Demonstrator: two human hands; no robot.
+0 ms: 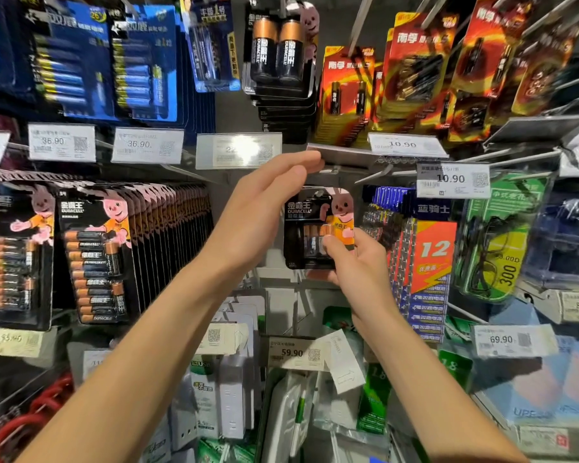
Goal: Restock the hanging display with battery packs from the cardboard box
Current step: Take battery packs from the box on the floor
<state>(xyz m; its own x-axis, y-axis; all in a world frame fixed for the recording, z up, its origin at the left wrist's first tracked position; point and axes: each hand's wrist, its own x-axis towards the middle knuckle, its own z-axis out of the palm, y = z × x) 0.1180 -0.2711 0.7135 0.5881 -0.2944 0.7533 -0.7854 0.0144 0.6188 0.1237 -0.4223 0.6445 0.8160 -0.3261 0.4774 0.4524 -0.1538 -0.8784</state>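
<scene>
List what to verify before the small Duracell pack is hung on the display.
1. Grip on the pack: ok. The right hand holds the Duracell pack, thumb on its front.
2. Pack orientation: ok. It is upright with its printed face outward.
3. Price-tag flap out of the way: ok. The left hand has its fingertips on the left end of the grey price-tag flap, which is tipped up.
4. Pack lined up with its peg: cannot tell. No peg tip shows clearly behind the hand and flap.
5. Free room on that peg: cannot tell.
</scene>
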